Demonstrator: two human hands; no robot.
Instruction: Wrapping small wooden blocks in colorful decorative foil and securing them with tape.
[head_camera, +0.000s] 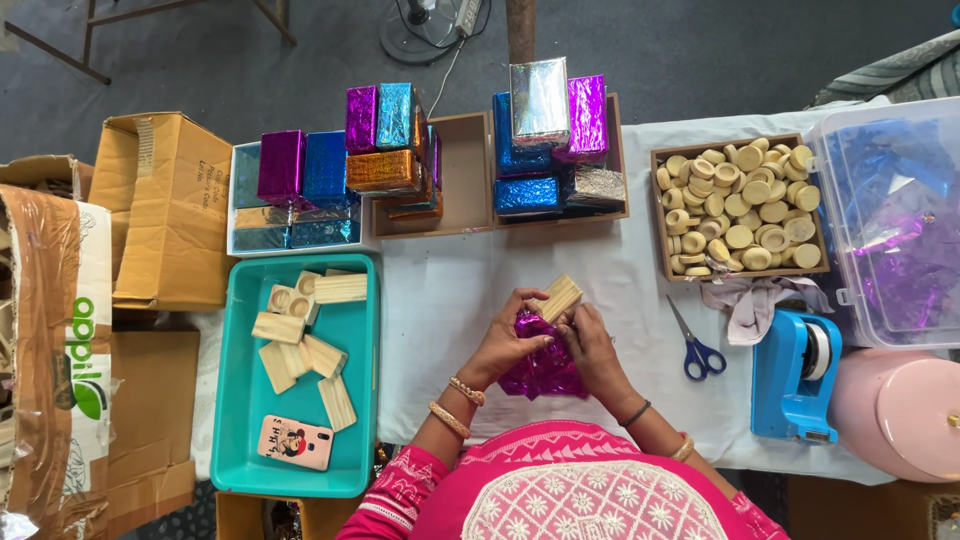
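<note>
Left hand (508, 330) & right hand (585, 335): fingers pinching a pale rectangular wooden block (560, 297) over crinkled magenta foil sheet (545, 362), table centre; wrap barely begun. Done: approx. a dozen shiny foil-wrapped blocks (385, 140) stacked in trays at rear. Left: bare wooden blocks in teal plastic tray (225, 420). Nearby: blue-handled scissors (695, 345), blue tape dispenser (795, 375), box of wooden discs (740, 205). Nothing obstructs.

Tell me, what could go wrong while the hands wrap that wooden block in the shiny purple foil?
1. The thin purple foil sheet is crumpled between the left hand and the right hand, so it might tear.
2. The pale wooden block sticks out above the fingers and could slip onto the white tablecloth.
3. The blue-handled scissors lie close to the right arm, so a sideways reach might brush them.
</note>
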